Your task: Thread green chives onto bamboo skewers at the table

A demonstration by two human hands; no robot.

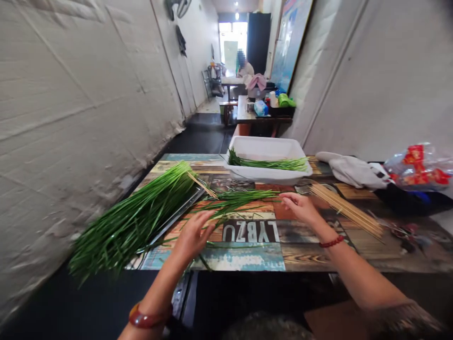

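A small bunch of green chives (pixel 240 200) lies across the middle of the patterned table. Just below its left part is my left hand (pixel 196 232), palm down with the fingers stretched and apart. My right hand (pixel 300 207) is at the pale stem ends, its fingers loosely bent and nothing visibly gripped. Whether those fingertips touch the stems is hard to tell. To the left, a large heap of chives (pixel 141 217) rests on a tray (pixel 177 217) and hangs over the table's near edge. Thin wooden skewers (pixel 202 184) lie at the heap's upper right.
Behind the bunch stands a white plastic tub (pixel 271 177) with more chives (pixel 269 164) inside. A bundle of wooden skewers (pixel 345 210) lies on the right, near a pale cloth (pixel 354 170) and a plastic bag (pixel 417 165). A person (pixel 245 66) sits far back.
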